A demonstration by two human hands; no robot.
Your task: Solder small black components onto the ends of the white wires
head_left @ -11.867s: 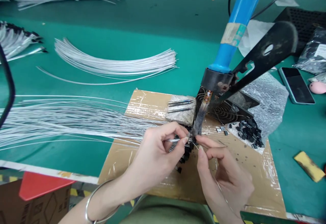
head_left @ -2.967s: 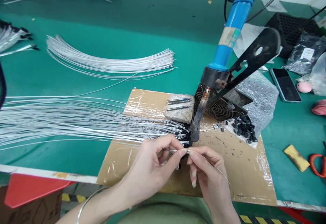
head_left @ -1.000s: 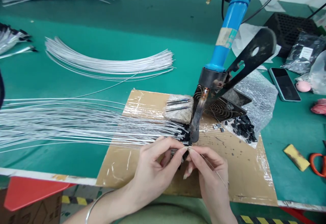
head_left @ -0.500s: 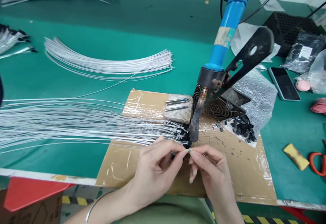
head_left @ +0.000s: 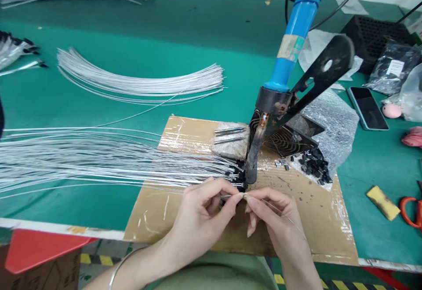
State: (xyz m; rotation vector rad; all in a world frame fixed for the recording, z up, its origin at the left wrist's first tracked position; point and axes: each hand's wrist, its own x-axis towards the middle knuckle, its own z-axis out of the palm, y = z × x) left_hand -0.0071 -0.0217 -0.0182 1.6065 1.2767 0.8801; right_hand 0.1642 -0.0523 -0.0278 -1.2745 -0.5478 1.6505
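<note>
My left hand [head_left: 208,211] pinches something tiny between thumb and forefinger; the fingertips hide most of it. Close against it, my right hand [head_left: 275,215] pinches a thin pale wire [head_left: 290,220], which trails back over that palm. The two pinches nearly touch above the cardboard sheet [head_left: 316,233]. Just beyond my fingertips lie the black ends [head_left: 240,176] of many white wires [head_left: 115,158] stretching off to the left. A soldering iron [head_left: 286,61] with a blue handle is held tip-down in a black bracket, its tip beside those ends.
A grey block [head_left: 231,147] bears thin metal rods. Small black pieces [head_left: 314,164] lie on bubble wrap [head_left: 343,127]. To the right are a phone [head_left: 368,108], a yellow sponge [head_left: 383,202] and orange-handled scissors [head_left: 409,211]. Another wire bundle [head_left: 141,83] curves across the green table.
My right hand has shifted slightly right and down, and the fingers of both hands have moved a little. The pinches stay in place; everything else is still.
</note>
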